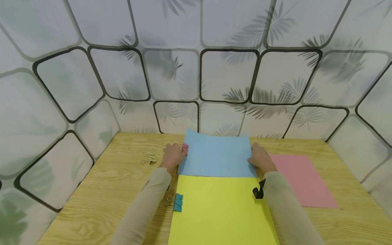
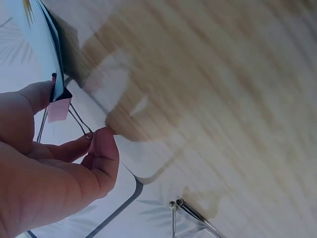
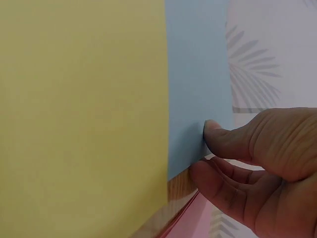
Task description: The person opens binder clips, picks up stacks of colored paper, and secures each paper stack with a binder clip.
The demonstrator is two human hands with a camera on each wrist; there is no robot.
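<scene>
Blue paper (image 1: 218, 154) lies at the far end of the table, overlapping the top of the yellow paper (image 1: 220, 207). A pink binder clip (image 2: 59, 109) bites its left edge. My left hand (image 2: 59, 163) has its thumb at the clip's mouth and its curled fingers by the wire handles. On the other side, my right hand (image 3: 267, 163) pinches the blue paper's right edge between thumb and curled fingers. A teal binder clip (image 1: 178, 202) sits on the yellow paper's left edge.
A loose binder clip (image 1: 149, 158) with wire handles lies on the wooden table (image 1: 122, 190), left of my left hand. Pink paper (image 1: 306, 180) is spread to the right of my right arm. A patterned wall covering (image 1: 226, 75) rises behind the table.
</scene>
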